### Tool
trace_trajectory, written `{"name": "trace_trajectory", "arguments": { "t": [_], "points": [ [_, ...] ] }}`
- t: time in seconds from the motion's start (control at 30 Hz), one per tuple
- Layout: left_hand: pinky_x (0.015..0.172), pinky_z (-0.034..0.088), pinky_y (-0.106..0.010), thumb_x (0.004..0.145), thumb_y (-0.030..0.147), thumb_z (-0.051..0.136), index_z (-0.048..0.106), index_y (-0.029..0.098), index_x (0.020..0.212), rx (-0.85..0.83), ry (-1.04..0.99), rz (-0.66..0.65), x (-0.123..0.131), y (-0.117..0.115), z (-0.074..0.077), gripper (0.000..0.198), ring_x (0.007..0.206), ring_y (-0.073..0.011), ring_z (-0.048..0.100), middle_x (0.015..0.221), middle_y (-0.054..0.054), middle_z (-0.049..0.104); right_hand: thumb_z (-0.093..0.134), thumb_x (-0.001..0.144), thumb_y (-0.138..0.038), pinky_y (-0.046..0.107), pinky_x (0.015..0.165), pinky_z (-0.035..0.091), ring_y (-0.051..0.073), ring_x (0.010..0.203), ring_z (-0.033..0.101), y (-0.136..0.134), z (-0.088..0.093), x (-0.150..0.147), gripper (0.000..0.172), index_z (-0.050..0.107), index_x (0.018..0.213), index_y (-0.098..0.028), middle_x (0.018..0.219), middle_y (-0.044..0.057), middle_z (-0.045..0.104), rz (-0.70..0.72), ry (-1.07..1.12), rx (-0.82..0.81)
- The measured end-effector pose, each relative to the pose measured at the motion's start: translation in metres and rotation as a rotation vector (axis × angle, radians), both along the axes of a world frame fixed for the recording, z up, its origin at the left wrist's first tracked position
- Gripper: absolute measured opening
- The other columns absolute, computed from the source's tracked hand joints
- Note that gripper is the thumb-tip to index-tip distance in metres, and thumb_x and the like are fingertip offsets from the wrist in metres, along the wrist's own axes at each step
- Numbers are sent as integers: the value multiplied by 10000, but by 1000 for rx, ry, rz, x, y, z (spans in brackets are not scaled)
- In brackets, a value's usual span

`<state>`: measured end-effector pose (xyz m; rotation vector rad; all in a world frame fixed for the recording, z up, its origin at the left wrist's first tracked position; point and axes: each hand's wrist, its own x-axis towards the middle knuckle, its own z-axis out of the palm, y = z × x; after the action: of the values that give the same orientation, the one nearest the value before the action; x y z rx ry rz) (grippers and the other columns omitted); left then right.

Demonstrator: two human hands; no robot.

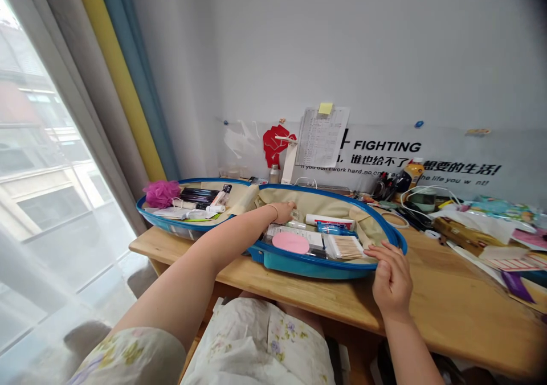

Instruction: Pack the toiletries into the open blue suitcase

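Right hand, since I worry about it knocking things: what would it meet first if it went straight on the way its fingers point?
Probably the pack of thin sticks, just ahead of the right hand inside the blue case; depth is unclear, so it might pass above them.

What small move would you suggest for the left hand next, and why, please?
I would probably ease the left hand down beside the small white tube, since it reaches into the open suitcase close to that tube, while the right hand rests at the rim, perhaps steadying it.
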<state>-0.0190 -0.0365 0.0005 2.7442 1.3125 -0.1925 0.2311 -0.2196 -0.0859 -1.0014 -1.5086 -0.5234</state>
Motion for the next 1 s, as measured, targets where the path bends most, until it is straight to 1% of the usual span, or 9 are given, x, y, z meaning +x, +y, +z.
{"name": "trace_trajectory", "arguments": {
  "t": [0.1,0.2,0.37,0.43,0.5,0.6,0.7,0.8,1.0],
  "points": [
    [928,511,-479,934,379,578,526,176,1292,-30,-15,19,-3,3,-4,415,1112,-243,583,1301,-106,551,374,943,-290,490,960,457,260,1092,599,-1,1,-1,326,675,856,-199,915,87,688,1,23,-8],
    [922,516,-472,931,375,585,536,175,1280,-73,7,12,-3,5,-6,405,1103,-239,587,1293,-106,557,370,945,-322,501,955,459,264,1079,606,0,1,-1,344,673,841,-199,897,91,686,-10,41,-25],
    [1108,362,-466,969,339,484,426,281,1430,-114,67,-31,1,4,-9,468,1343,-261,443,1499,-99,422,368,943,-290,506,959,459,262,1089,600,0,0,0,327,673,871,-194,924,94,687,-8,21,-24],
    [1144,304,-454,967,357,459,444,338,1421,-125,90,-47,3,2,-10,455,1397,-269,378,1543,-60,371,371,941,-270,507,966,456,261,1098,595,0,-1,0,317,671,880,-192,930,95,686,-5,18,-18],
    [1149,293,-456,966,395,455,507,355,1370,-133,105,-65,5,1,-9,409,1399,-273,375,1540,-40,380,374,940,-263,509,972,453,260,1100,594,0,-1,0,311,671,883,-193,925,92,685,-4,17,-11],
    [1096,368,-483,967,410,491,554,268,1312,-136,115,-88,7,2,-4,378,1306,-258,474,1446,-86,481,370,939,-261,506,973,453,259,1101,593,0,0,0,312,670,889,-191,925,93,684,-2,12,-5],
    [976,480,-483,946,394,556,571,189,1243,-120,128,-82,6,4,0,362,1143,-236,568,1312,-105,556,364,941,-264,506,972,452,260,1097,592,0,0,0,320,670,885,-189,929,97,685,-3,7,-8],
    [916,520,-435,948,377,557,582,193,1211,-99,140,-62,4,6,1,322,1071,-211,593,1264,-97,576,362,943,-278,503,958,457,264,1088,596,0,0,-1,328,671,873,-191,922,97,687,-19,12,-11],
    [892,532,-416,948,372,558,585,195,1203,-65,111,-31,7,12,-4,311,1043,-201,602,1243,-93,585,362,947,-331,513,961,458,269,1076,604,-1,1,-1,359,681,851,-197,900,95,684,-13,38,-31]
  ]
}}
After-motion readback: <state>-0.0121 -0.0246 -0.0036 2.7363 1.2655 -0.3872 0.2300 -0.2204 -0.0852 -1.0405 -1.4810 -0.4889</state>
